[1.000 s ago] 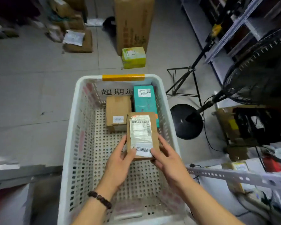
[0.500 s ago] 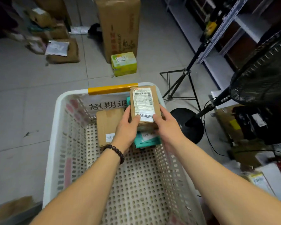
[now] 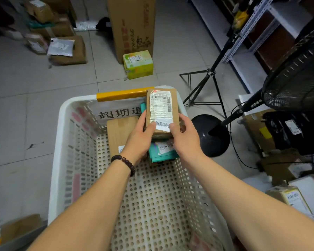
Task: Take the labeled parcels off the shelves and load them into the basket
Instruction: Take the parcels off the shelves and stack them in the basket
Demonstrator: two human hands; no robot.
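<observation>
Grip on both sides is wrapped round the same thing: left hand [image 3: 140, 134] and right hand [image 3: 185, 140] each hold a lower edge of the small brown parcel [image 3: 160, 109], thumbs on its white label, fingers tucked behind; so neither hand is free right now. Compared with a second ago, the parcel has gone from over the middle of the white basket [image 3: 62, 142] up to the far right corner; over the last half second it's barely shifted. It's tilted label-up over the teal parcel [image 3: 163, 154] lying on the basket floor, with the plain carton [image 3: 121, 131] just beside it on the left; can't tell if it's actually touching the teal one yet, since the hands hide that bit. Looks to me like the put-down is basically lined up and only the letting go is left; that'd make three loaded, with lots of perforated floor still showing nearer the camera, so probably back to the shelves [image 3: 252, 33] after this.
</observation>
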